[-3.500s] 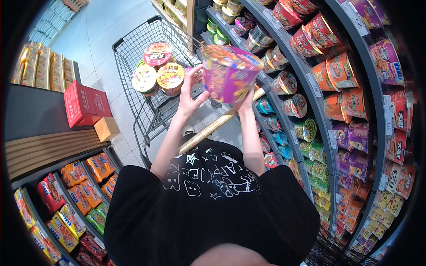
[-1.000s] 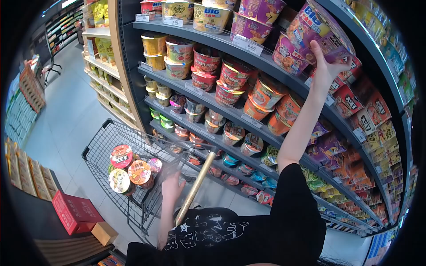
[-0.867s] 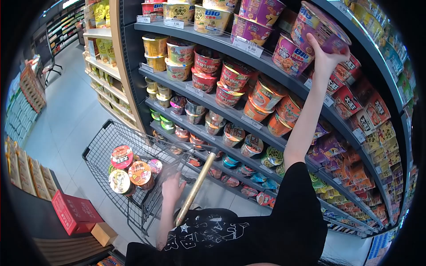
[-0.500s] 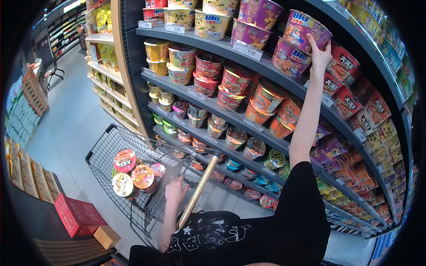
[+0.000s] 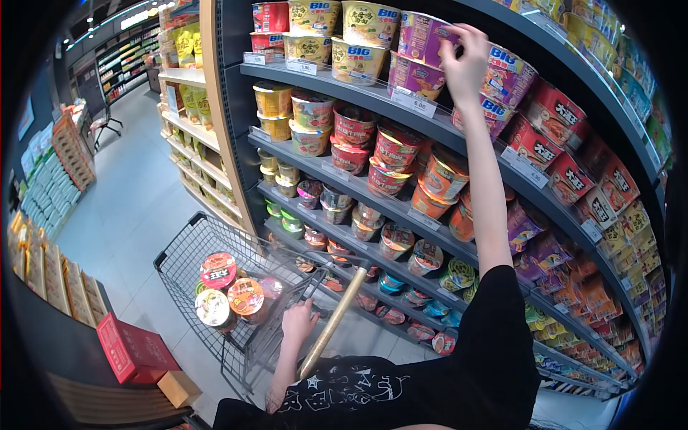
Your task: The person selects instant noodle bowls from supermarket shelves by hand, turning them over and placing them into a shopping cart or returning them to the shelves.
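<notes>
My right hand (image 5: 466, 63) is raised to the upper shelf. Its thumb and curled fingers close on the right edge of a purple instant noodle tub (image 5: 419, 36), stacked on a matching tub (image 5: 416, 75). More purple tubs (image 5: 505, 72) stand just behind my wrist. Low down, my left hand (image 5: 299, 320) is at the rear of the shopping cart (image 5: 188, 269), left of its gold handle bar (image 5: 333, 322). Its fingers are slightly apart, with nothing seen in them. Several noodle cups, among them a red-lidded one (image 5: 218, 270) and an orange-lidded one (image 5: 246, 296), sit in the cart.
Stacked noodle tubs and packets fill the curved shelves (image 5: 344, 175) ahead and to the right. A wooden-framed shelf unit (image 5: 222, 129) stands beyond the cart. At lower left are a red box (image 5: 132, 350) and a display of packages (image 5: 57, 276). The aisle floor (image 5: 129, 186) runs to the far left.
My right hand has moved left from one purple tub stack to the neighbouring one; the first stack stays on the shelf. The view has shifted slightly. My left hand remains by the cart.
</notes>
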Tool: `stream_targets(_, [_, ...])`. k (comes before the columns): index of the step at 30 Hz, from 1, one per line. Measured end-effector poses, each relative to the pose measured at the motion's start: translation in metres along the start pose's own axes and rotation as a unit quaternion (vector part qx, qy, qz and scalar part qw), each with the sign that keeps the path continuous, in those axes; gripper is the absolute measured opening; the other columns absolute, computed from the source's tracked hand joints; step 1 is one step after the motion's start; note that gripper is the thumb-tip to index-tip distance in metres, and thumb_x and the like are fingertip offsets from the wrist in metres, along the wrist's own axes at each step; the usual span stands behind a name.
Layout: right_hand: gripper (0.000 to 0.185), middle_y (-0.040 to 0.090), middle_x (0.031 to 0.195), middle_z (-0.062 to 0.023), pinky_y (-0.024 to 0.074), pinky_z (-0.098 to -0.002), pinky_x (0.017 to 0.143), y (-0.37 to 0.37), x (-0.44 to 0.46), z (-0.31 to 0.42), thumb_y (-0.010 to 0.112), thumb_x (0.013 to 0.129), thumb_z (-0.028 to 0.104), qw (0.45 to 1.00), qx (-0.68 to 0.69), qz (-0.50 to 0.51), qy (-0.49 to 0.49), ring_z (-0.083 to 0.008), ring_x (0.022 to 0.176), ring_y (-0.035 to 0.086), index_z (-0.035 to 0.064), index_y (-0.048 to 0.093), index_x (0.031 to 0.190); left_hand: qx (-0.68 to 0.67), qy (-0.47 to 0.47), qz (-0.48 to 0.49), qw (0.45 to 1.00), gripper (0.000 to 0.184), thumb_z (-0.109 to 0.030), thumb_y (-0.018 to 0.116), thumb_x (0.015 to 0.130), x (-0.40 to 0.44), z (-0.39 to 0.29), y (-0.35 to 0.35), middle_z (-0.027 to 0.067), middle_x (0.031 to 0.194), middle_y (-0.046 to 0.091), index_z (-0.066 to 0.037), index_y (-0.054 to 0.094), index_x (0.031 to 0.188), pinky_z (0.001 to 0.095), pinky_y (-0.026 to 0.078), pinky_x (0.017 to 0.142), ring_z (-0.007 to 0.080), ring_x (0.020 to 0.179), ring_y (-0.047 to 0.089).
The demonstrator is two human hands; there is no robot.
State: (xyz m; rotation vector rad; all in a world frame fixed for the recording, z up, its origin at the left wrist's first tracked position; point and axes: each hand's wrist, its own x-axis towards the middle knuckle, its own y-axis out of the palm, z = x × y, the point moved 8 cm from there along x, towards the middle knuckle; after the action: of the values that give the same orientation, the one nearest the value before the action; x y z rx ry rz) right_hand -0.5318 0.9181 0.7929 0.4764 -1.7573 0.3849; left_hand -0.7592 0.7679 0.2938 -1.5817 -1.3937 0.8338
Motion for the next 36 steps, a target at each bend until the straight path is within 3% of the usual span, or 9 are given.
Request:
stream_targets(3, [0.024, 0.05, 0.106, -0.0079, 0.0382, -0.033, 0.086, 0.052, 0.018, 0.048, 0.057, 0.069, 0.009, 0.993, -0.007, 0.065, -0.103, -0.0237, 0.103, 0.043, 0.0077, 0.056, 0.092, 0.009, -0.01, 0.009, 1.0, 0.038, -0.028, 0.062, 0.068, 0.0, -0.001, -0.004, 0.0109, 0.081, 0.059, -0.006, 0.053, 0.099, 0.0352, 0.046, 0.064, 0.025, 0.077, 0.057])
stream_targets(7, [0.043, 0.043, 0.117, -0.0107, 0.0345, -0.0333, 0.093, 0.15, 0.024, 0.036, 0.058, 0.069, 0.011, 0.971, -0.053, 0.208, -0.107, -0.0239, 0.114, 0.036, 0.0062, 0.045, 0.11, 0.016, -0.005, 0.017, 1.0, 0.039, -0.028, 0.061, 0.069, -0.001, -0.003, -0.004, 0.0117, 0.084, 0.059, -0.005, 0.053, 0.098, 0.0359, 0.046, 0.066, 0.0254, 0.079, 0.058])
stream_targets(13, [0.039, 0.051, 0.106, -0.0128, 0.0407, -0.0357, 0.084, 0.22, 0.023, -0.005, 0.056, 0.07, 0.014, 0.934, -0.135, 0.328, 0.036, -0.0255, 0.103, 0.047, 0.006, 0.048, 0.107, 0.02, -0.023, 0.053, 0.998, 0.039, -0.031, 0.056, 0.072, -0.01, 0.0, 0.002, 0.0124, 0.087, 0.058, -0.005, 0.051, 0.101, 0.0375, 0.046, 0.068, 0.026, 0.082, 0.057])
stream_targets(14, [0.039, 0.051, 0.106, -0.0128, 0.0407, -0.0357, 0.084, 0.22, 0.028, -0.001, 0.056, 0.07, 0.014, 0.938, -0.128, 0.321, 0.035, -0.0255, 0.103, 0.047, 0.006, 0.048, 0.107, 0.02, -0.026, 0.055, 0.998, 0.039, -0.03, 0.056, 0.072, -0.009, 0.002, 0.004, 0.0125, 0.088, 0.057, -0.005, 0.051, 0.102, 0.0376, 0.045, 0.069, 0.0258, 0.084, 0.056])
stream_targets(16, [0.008, 0.056, 0.079, -0.0087, 0.0455, -0.0342, 0.068, 0.205, 0.037, 0.005, 0.049, 0.072, 0.008, 0.956, -0.19, 0.222, 0.026, -0.0233, 0.082, 0.054, 0.0068, 0.055, 0.078, 0.018, -0.026, 0.064, 0.997, 0.038, -0.029, 0.055, 0.073, -0.01, 0.003, 0.007, 0.0129, 0.089, 0.056, -0.005, 0.05, 0.102, 0.0377, 0.045, 0.07, 0.0257, 0.086, 0.055])
stream_targets(20, [0.007, 0.055, 0.073, -0.0044, 0.0461, -0.0312, 0.062, 0.197, 0.048, 0.01, 0.051, 0.068, 0.006, 0.972, -0.199, 0.125, -0.004, -0.0206, 0.074, 0.055, 0.0094, 0.058, 0.066, 0.022, -0.021, 0.053, 0.998, 0.038, -0.029, 0.055, 0.073, -0.002, 0.005, 0.003, 0.0123, 0.086, 0.057, -0.005, 0.05, 0.102, 0.0376, 0.045, 0.07, 0.0256, 0.084, 0.055])
stream_targets(29, [0.008, 0.057, 0.067, 0.0001, 0.0453, -0.029, 0.058, 0.153, 0.052, 0.056, 0.056, 0.06, 0.005, 0.994, -0.075, 0.019, -0.083, -0.0175, 0.066, 0.056, 0.0119, 0.06, 0.062, 0.014, -0.02, 0.042, 0.999, 0.036, -0.026, 0.058, 0.071, -0.001, 0.001, -0.004, 0.011, 0.086, 0.057, -0.006, 0.052, 0.101, 0.0364, 0.045, 0.069, 0.0252, 0.084, 0.055])
stream_targets(32, [0.007, 0.06, 0.07, -0.0008, 0.0428, -0.0272, 0.065, 0.111, 0.058, 0.095, 0.062, 0.063, 0.011, 0.996, 0.057, 0.015, -0.061, -0.017, 0.069, 0.057, 0.0063, 0.062, 0.067, -0.168, -0.02, -0.051, 0.984, 0.037, -0.025, 0.057, 0.073, -0.002, -0.001, -0.029, 0.0116, 0.097, 0.055, -0.008, 0.051, 0.105, 0.0327, 0.044, 0.074, 0.0239, 0.089, 0.053])
stream_targets(36, [0.005, 0.061, 0.071, -0.0046, 0.0437, -0.0241, 0.057, 0.117, 0.007, 0.112, 0.06, 0.067, 0.006, 0.907, 0.383, 0.127, 0.121, -0.011, 0.06, 0.056, 0.0029, 0.062, 0.07, -0.551, -0.025, -0.126, 0.825, 0.041, -0.018, 0.054, 0.078, 0.006, 0.035, -0.044, 0.0075, 0.113, 0.049, -0.004, 0.044, 0.115, 0.0294, 0.039, 0.084, 0.0173, 0.103, 0.046])
